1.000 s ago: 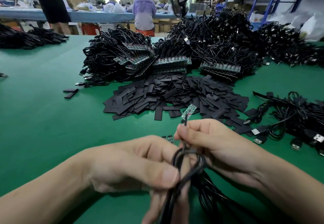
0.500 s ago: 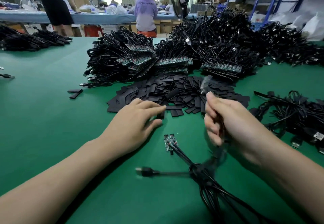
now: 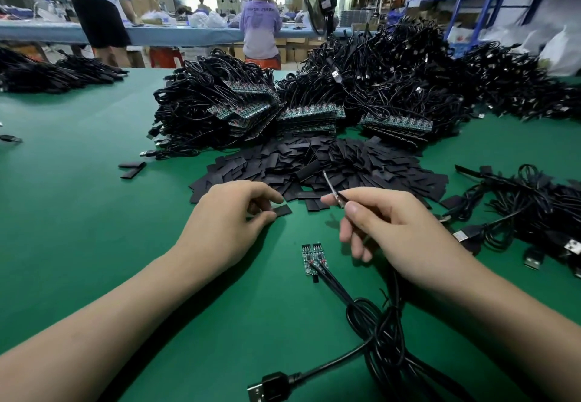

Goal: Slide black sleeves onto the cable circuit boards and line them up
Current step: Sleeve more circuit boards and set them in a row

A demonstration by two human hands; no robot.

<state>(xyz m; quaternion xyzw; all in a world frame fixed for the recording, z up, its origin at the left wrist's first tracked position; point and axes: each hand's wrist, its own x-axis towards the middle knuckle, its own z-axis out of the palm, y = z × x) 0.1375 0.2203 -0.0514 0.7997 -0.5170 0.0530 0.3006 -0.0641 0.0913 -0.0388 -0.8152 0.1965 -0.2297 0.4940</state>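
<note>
While the left hand (image 3: 232, 216) pinches one black sleeve (image 3: 282, 211) at the near edge of the sleeve pile (image 3: 345, 165), thumb and forefinger curled onto its left end, the right hand (image 3: 390, 228) grips a circuit board (image 3: 330, 185) between thumb and forefinger, its cable trailing down under the palm.

Board seen edge-on; its free tip points up and left, toward the left hand. Sleeve lies flat on the tabletop (image 3: 94, 228), long axis roughly left to right. It sits just left of and below the board tip, near but apart. How far its mouth gapes cannot be told.

Judgement: the left hand must lift the sleeve and turn its right end to meet the tip, as the two axes are not yet in line. Nothing stands between them.

Two bare boards (image 3: 313, 258) lie side by side between the forearms, their cables running to a loose coil (image 3: 386, 338) with a plug (image 3: 270, 386) nearest the camera. Cable heaps (image 3: 220, 112) stand behind the pile; another tangle (image 3: 534, 213) lies to the right, well apart.
</note>
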